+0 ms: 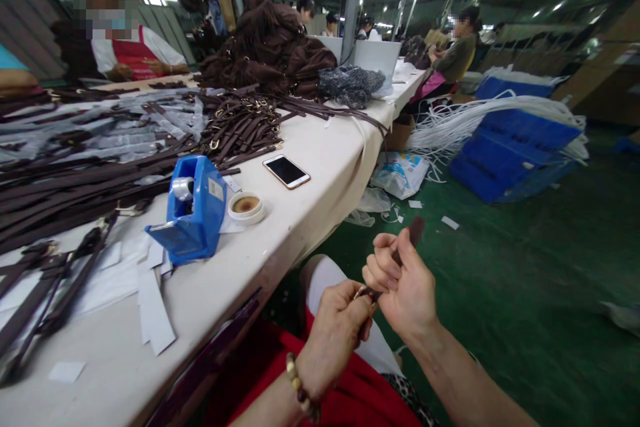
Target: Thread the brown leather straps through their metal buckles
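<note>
Left hand [343, 317] and right hand [403, 283] both gripping brown strap [417, 230] above lap [360, 390] | dispenser [200, 230] label [216, 189] showing, too small to read | tub [249, 219] holding brown stuff [245, 204] | white cords [465, 117] draping over blue bin [505, 153]

A dark brown strap [416, 229], held aslant right of centre in the lower half of the frame.
It is narrow, flat and smooth-looking, rising from lower left to upper right, with its squared upper end free and slightly blurred. Partly hidden in the grip, it shows again lower down, where a small, shiny, curved metal fitting [359, 291] glints beside it; its lower end is too covered to make out.
</note>
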Tool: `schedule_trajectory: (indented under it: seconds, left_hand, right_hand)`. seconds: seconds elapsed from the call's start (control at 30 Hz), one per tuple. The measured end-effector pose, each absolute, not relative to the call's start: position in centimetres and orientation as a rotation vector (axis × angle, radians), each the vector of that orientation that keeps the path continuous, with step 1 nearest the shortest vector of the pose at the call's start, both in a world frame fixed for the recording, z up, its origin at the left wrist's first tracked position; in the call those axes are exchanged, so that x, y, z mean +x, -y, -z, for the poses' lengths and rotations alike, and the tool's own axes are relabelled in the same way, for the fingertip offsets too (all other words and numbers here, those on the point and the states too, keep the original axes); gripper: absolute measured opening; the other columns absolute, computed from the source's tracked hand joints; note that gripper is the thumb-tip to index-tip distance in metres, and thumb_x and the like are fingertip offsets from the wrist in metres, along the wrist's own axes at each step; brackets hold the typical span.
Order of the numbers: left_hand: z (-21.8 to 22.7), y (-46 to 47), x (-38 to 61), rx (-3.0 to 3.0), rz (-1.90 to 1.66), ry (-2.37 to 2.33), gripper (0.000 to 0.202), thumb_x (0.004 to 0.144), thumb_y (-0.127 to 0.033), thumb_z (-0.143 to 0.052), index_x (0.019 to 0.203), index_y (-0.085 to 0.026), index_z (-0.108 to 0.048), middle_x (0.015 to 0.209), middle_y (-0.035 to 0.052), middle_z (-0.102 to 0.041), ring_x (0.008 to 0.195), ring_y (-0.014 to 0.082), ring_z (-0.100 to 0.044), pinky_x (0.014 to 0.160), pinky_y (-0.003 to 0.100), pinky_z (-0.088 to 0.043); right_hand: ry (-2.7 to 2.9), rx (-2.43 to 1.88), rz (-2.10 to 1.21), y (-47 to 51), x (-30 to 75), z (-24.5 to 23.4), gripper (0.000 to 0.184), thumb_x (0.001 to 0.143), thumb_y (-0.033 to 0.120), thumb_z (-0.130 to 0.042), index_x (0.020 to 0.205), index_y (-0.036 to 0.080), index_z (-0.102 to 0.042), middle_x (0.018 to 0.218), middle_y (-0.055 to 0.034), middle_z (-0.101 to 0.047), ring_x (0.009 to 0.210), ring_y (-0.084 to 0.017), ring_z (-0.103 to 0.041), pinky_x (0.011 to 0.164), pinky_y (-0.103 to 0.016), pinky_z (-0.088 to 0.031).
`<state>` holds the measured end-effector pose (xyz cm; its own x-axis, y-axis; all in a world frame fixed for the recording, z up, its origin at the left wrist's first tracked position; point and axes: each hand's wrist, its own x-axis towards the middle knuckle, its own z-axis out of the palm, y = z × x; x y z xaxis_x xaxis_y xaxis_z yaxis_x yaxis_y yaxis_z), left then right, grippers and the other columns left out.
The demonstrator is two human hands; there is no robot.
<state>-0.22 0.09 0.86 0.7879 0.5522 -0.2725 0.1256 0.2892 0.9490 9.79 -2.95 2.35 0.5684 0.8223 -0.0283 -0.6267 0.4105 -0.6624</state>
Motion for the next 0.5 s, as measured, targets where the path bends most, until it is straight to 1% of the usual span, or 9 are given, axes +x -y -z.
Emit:
schedule_trajectory:
  seconds: [0.1,0.23,0.27,0.33,0.4,0.47,0.5]
  left_hand:
    - [-0.3,0.0,-0.2,1.282,-0.348,-0.625,0.02,0.074,-0.032,-0.046,0.062,-0.016,-0.043,0.046,-0.006,-0.034,0.042,0.0055,-0.027,0.041,0.018,-0.021]
    - [-0.1,-0.2,-0.6,1.353,-0.324,-0.54,0.021,0.079,-0.034,-0.042,0.067,-0.016,-0.043,0.051,-0.0057,-0.033,0.047,0.007,-0.028,0.044,0.018,-0.023]
    - [-0.1,-0.2,-0.8,1.385,-0.317,-0.51,0.019,0.079,-0.032,-0.042,0.069,-0.016,-0.044,0.053,-0.0049,-0.035,0.049,0.0077,-0.031,0.046,0.018,-0.025]
    - [0.1,-0.3,-0.9,1.448,-0.331,-0.454,0.012,0.075,-0.028,-0.048,0.076,-0.016,-0.047,0.06,-0.0034,-0.041,0.056,0.0094,-0.037,0.053,0.019,-0.033]
    - [0.7,-0.3,-0.9,1.508,-0.377,-0.43,0.016,0.07,-0.025,-0.054,0.082,-0.016,-0.051,0.064,-0.0026,-0.044,0.06,0.0112,-0.042,0.06,0.021,-0.038]
    - [1.6,-0.2,-0.6,1.559,-0.45,-0.452,0.019,0.067,-0.028,-0.059,0.081,-0.016,-0.053,0.064,-0.0023,-0.047,0.061,0.0126,-0.046,0.061,0.021,-0.041]
    - [2.0,-0.3,-0.5,1.578,-0.49,-0.473,0.019,0.066,-0.031,-0.06,0.077,-0.017,-0.053,0.063,-0.0018,-0.049,0.061,0.0133,-0.048,0.06,0.021,-0.042]
  right_hand:
    - [0.489,-0.789,-0.761,3.6,8.2,-1.7,0.034,0.089,0.043,-0.044,0.072,0.016,-0.057,0.043,0.0095,-0.022,0.037,-0.006,-0.015,0.038,-0.019,-0.018]
    - [0.721,-0.971,-0.707,4.3,7.3,-0.8,0.037,0.092,0.045,-0.037,0.079,0.016,-0.056,0.046,0.0081,-0.026,0.041,-0.007,-0.021,0.043,-0.022,-0.021]
    - [0.781,-1.019,-0.715,4.4,7.4,-0.7,0.04,0.092,0.048,-0.034,0.082,0.016,-0.056,0.047,0.0077,-0.027,0.042,-0.008,-0.023,0.044,-0.022,-0.022]
    - [0.885,-1.094,-0.704,4.8,7.8,-0.5,0.049,0.089,0.057,-0.03,0.09,0.015,-0.055,0.053,0.006,-0.031,0.046,-0.009,-0.027,0.047,-0.024,-0.026]
    - [0.955,-1.117,-0.687,5.2,8.1,-0.6,0.064,0.081,0.07,-0.028,0.1,0.015,-0.054,0.059,0.0043,-0.033,0.05,-0.011,-0.031,0.049,-0.025,-0.028]
    - [0.993,-1.119,-0.681,5.6,8.2,-0.8,0.075,0.076,0.076,-0.024,0.107,0.015,-0.054,0.062,0.0032,-0.033,0.053,-0.011,-0.031,0.049,-0.025,-0.028]
    - [1.0,-1.132,-0.68,5.8,8.3,-1.1,0.075,0.078,0.075,-0.022,0.108,0.015,-0.055,0.063,0.0028,-0.033,0.053,-0.011,-0.032,0.049,-0.025,-0.028]
